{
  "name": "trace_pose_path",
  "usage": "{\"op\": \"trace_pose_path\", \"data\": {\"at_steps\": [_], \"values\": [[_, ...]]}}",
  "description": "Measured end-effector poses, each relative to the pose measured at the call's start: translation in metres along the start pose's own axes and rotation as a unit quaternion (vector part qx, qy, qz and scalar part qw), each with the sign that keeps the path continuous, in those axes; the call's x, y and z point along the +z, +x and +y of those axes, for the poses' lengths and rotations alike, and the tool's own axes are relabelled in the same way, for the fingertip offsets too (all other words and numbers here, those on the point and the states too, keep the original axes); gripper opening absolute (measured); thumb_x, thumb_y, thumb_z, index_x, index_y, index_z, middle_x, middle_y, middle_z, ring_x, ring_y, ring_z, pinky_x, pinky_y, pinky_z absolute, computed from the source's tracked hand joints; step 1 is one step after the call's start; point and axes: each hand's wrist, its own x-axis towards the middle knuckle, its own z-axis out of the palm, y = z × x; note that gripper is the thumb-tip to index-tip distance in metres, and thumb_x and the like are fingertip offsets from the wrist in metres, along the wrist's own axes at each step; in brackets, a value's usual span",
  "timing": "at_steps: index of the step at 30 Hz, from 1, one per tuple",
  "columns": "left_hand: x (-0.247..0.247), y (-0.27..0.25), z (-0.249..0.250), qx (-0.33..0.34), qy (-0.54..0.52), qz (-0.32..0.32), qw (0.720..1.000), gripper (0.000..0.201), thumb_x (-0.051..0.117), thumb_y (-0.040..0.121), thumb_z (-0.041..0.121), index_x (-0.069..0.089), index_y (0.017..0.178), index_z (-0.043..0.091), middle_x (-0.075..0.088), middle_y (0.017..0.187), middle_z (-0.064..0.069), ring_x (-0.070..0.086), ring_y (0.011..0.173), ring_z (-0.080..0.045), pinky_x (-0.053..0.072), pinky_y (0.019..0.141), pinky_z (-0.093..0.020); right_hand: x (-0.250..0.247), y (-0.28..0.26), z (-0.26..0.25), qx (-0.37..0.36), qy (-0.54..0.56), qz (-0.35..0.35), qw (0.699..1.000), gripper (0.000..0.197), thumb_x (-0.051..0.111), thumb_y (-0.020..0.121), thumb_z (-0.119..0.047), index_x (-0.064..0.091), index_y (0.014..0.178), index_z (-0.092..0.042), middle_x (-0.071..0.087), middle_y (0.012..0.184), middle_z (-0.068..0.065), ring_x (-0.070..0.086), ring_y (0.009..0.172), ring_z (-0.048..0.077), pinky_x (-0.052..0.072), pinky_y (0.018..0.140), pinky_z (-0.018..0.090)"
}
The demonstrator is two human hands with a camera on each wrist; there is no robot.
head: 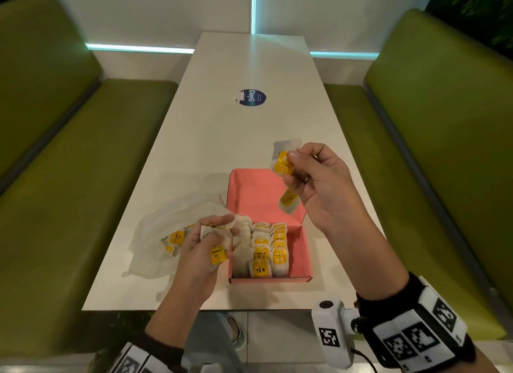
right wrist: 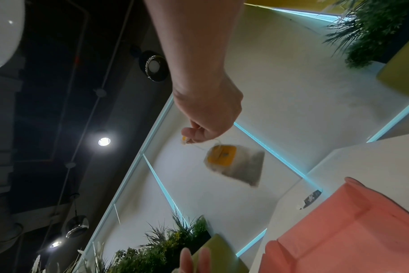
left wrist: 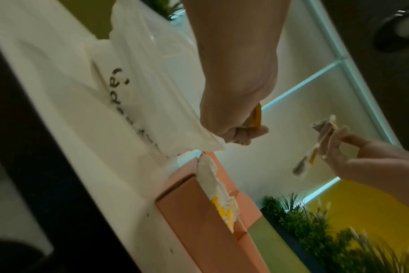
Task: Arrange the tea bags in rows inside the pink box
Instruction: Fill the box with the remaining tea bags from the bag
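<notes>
The open pink box (head: 299,250) lies near the table's front edge, its lid (head: 258,195) folded back. Tea bags with yellow tags (head: 266,250) stand in rows in its left part; the right strip is bare. My right hand (head: 294,154) is raised over the lid and pinches a tea bag (head: 283,161), with a second one (head: 288,203) dangling below. In the right wrist view a tea bag (right wrist: 234,162) hangs by its string from that hand (right wrist: 199,133). My left hand (head: 215,235) grips a few tea bags (head: 218,254) just left of the box.
A crumpled white plastic bag (head: 166,228) holding more tea bags (head: 176,238) lies left of the box under my left hand. The long white table (head: 236,67) carries a blue round sticker (head: 252,97). Green benches (head: 69,178) flank both sides.
</notes>
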Motion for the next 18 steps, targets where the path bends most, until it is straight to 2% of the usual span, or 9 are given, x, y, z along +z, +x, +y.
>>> {"op": "trace_pose_path", "data": {"at_steps": [3, 6, 7, 8, 10, 11, 13, 16, 18], "values": [[0.005, -0.002, 0.012, 0.055, 0.068, -0.024, 0.996, 0.04, 0.044, 0.091, -0.006, 0.067, 0.073, 0.021, 0.066, 0.087, -0.001, 0.054, 0.061, -0.015, 0.032, 0.041, -0.019, 0.001, -0.004, -0.004, 0.006, 0.006, 0.005, 1.0, 0.022, 0.058, 0.086, 0.004, 0.054, 0.072, -0.012, 0.06, 0.073, 0.006, 0.061, 0.052, 0.007, 0.049, 0.046, 0.016], [0.012, 0.002, 0.031, 0.077, 0.101, -0.055, 0.99, 0.01, 0.062, 0.088, 0.019, 0.071, 0.083, 0.022, 0.057, 0.074, -0.004, 0.043, 0.052, -0.009, 0.028, 0.042, -0.016, 0.003, -0.008, -0.004, 0.014, 0.013, -0.002, 1.0, 0.021, 0.059, 0.085, 0.005, 0.054, 0.073, -0.011, 0.062, 0.074, 0.007, 0.062, 0.052, 0.008, 0.049, 0.045, 0.016], [0.015, 0.002, 0.037, 0.079, 0.112, -0.069, 0.988, 0.007, 0.069, 0.082, 0.024, 0.071, 0.088, 0.022, 0.051, 0.066, -0.004, 0.038, 0.049, -0.008, 0.027, 0.042, -0.016, 0.004, -0.01, -0.003, 0.017, 0.015, -0.006, 1.0, 0.021, 0.058, 0.085, 0.006, 0.054, 0.073, -0.011, 0.062, 0.076, 0.008, 0.063, 0.053, 0.008, 0.05, 0.046, 0.016], [0.018, 0.002, 0.041, 0.088, 0.134, -0.087, 0.983, 0.018, 0.072, 0.076, 0.026, 0.071, 0.093, 0.021, 0.045, 0.059, -0.002, 0.035, 0.047, -0.007, 0.028, 0.042, -0.015, 0.005, -0.011, -0.003, 0.02, 0.018, -0.011, 1.0, 0.021, 0.058, 0.085, 0.006, 0.053, 0.074, -0.011, 0.063, 0.077, 0.008, 0.063, 0.054, 0.009, 0.05, 0.046, 0.017], [0.025, 0.002, 0.045, 0.099, 0.174, -0.146, 0.969, 0.038, 0.076, 0.067, 0.021, 0.07, 0.104, 0.022, 0.043, 0.054, 0.002, 0.036, 0.047, -0.007, 0.037, 0.046, -0.013, 0.008, -0.013, -0.002, 0.026, 0.023, -0.02, 0.999, 0.021, 0.057, 0.085, 0.008, 0.052, 0.076, -0.011, 0.061, 0.077, 0.009, 0.064, 0.054, 0.009, 0.051, 0.047, 0.017], [0.029, 0.001, 0.046, 0.099, 0.195, -0.169, 0.961, 0.043, 0.08, 0.063, 0.02, 0.071, 0.104, 0.027, 0.045, 0.057, -0.001, 0.038, 0.05, -0.011, 0.041, 0.051, -0.013, 0.009, -0.014, -0.001, 0.028, 0.025, -0.023, 0.999, 0.021, 0.056, 0.085, 0.008, 0.051, 0.077, -0.011, 0.06, 0.077, 0.01, 0.063, 0.053, 0.009, 0.051, 0.047, 0.017], [0.035, 0.0, 0.044, 0.101, 0.241, -0.176, 0.949, 0.034, 0.08, 0.061, 0.023, 0.074, 0.092, 0.034, 0.053, 0.061, -0.002, 0.042, 0.057, -0.015, 0.046, 0.056, -0.017, 0.01, -0.015, -0.002, 0.029, 0.021, -0.025, 0.999, 0.021, 0.056, 0.086, 0.008, 0.052, 0.081, -0.012, 0.057, 0.075, 0.01, 0.062, 0.051, 0.009, 0.051, 0.047, 0.018], [0.038, 0.001, 0.041, 0.102, 0.239, -0.152, 0.954, 0.009, 0.071, 0.073, 0.013, 0.072, 0.079, 0.018, 0.066, 0.063, 0.009, 0.048, 0.049, -0.005, 0.04, 0.047, -0.013, 0.008, -0.013, -0.007, 0.028, 0.014, -0.01, 0.999, 0.021, 0.055, 0.087, 0.006, 0.056, 0.087, -0.015, 0.059, 0.07, 0.006, 0.06, 0.048, 0.007, 0.051, 0.046, 0.018], [0.038, 0.0, 0.041, 0.093, 0.215, -0.133, 0.963, 0.009, 0.066, 0.079, 0.004, 0.069, 0.078, 0.013, 0.066, 0.065, 0.008, 0.046, 0.045, -0.005, 0.037, 0.043, -0.012, 0.004, -0.012, -0.009, 0.031, 0.019, 0.005, 0.999, 0.022, 0.054, 0.088, 0.004, 0.056, 0.088, -0.018, 0.062, 0.072, 0.005, 0.059, 0.047, 0.006, 0.05, 0.046, 0.017]]}}
